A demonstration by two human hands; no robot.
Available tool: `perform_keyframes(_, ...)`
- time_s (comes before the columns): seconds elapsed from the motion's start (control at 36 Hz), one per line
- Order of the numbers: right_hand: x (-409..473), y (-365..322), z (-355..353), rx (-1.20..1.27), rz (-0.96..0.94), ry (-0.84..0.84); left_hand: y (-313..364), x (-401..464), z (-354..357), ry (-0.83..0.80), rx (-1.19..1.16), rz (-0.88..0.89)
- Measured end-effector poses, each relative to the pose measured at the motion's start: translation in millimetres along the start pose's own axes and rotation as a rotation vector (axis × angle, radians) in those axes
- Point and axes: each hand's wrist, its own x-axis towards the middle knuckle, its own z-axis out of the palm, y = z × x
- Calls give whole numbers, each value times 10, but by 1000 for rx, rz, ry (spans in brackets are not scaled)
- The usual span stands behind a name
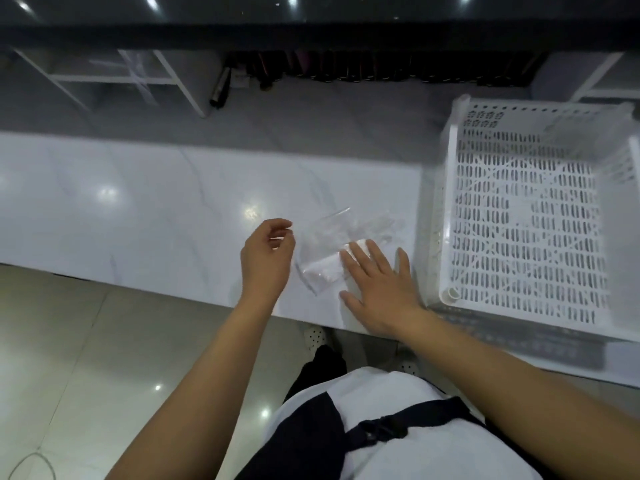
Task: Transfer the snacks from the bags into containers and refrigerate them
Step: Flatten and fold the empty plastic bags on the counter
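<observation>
A clear plastic bag [323, 252] lies flat on the white marble counter [156, 209], near its front edge; its contents look pale and I cannot tell what they are. My right hand [379, 289] rests palm down with fingers spread, its fingertips on the bag's right side. My left hand [268, 252] hovers just left of the bag with the fingers curled and apart, holding nothing.
A white perforated plastic basket [450, 188] stands on the counter to the right of my right hand and looks empty. Behind the counter runs a dark shelf with a row of dark bottles [363, 69] and white frames [114, 76]. Glossy floor tiles lie below.
</observation>
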Motion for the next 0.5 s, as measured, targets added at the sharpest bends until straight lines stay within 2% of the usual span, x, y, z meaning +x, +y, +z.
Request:
perform_keyframes(0.06, -3, 13, 27, 27, -11, -3, -61, 2, -40, -23, 26, -175)
perform_keyframes(0.14, 9, 21, 57, 45, -22, 1, -55, 28, 1, -109, -133, -398)
perform_keyframes(0.36, 29, 7, 78, 79, -15, 36, 94, 122, 120, -143, -190, -550)
perform_keyframes(0.44, 31, 6, 101, 89, -16, 52, 49, 45, 145, -173, -198, -522)
perform_keyframes(0.5, 38, 9, 109, 102, -17, 67, 18, -13, 181, -131, -199, -479)
